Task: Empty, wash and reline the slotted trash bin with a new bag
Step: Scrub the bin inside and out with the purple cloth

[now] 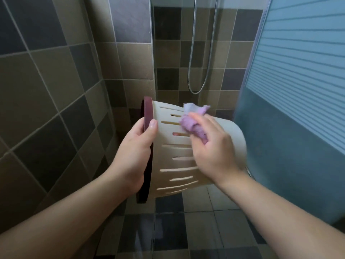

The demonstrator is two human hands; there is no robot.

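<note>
Slotted trash bin [179,161] held on its side in mid-air over the tiled floor [196,230] of a shower area, dark red rim [147,113] turned to the left and base to the right. The left hand [138,152] grips the rim, thumb over its outer edge and fingers curled round it out of sight. The right hand [212,144] pinches a crumpled lilac cloth [194,126] and presses it against the cream side wall, over the upper slots. No bag shows on the rim, so the bin appears emptied and the wiping stage in progress; relining remains to be done.

Risks, as judged: the bin hangs from a one-handed hold on the rim alone, so firm pressure from the cloth could twist it out of that hold and drop it onto the hard tiles (a wet rim would make this likelier; whether it is wet cannot be told). A fold of cloth may also snag in a slot, and the ribs between slots could go unwiped.

Surroundings: tiled wall [46,90] near the rim on the left; ribbed glass shower door [298,90] just beside the base on the right; shower hose [203,53] hanging behind, well apart. Wall and door bound the room for swinging the bin.
</note>
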